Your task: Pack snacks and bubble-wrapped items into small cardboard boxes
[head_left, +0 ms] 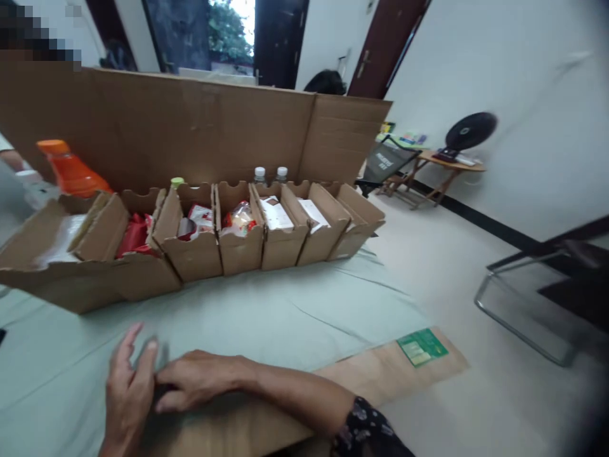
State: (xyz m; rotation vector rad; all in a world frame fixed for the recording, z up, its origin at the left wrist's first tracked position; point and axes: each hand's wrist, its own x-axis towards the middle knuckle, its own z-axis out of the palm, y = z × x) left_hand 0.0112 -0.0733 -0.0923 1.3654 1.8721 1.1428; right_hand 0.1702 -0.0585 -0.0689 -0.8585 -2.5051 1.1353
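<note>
My left hand (pixel 127 384) is raised at the table's front edge, with its fingers stretched upward and apart and nothing in it. Reaching across from the right, my right hand (pixel 200 379) has its fingertips against or just beside the left hand; which of the two, I cannot tell. Its thumb and fingers are loosely bent and apart, with no object showing between them. Both hands are over the near edge of a pale green cloth (pixel 266 317). Beyond them stands a row of open cardboard bins (pixel 200 259) holding red packets (pixel 137 235), a clear-wrapped snack (pixel 242 219) and white boxes (pixel 276 214).
A tall cardboard panel (pixel 214 127) rises behind the bins. An orange bottle (pixel 71 168) and white-capped bottles (pixel 259 174) stand there. Brown board (pixel 361 374) with a green label runs along the front edge. At right are a metal-framed chair (pixel 514 330) and a fan (pixel 471 133).
</note>
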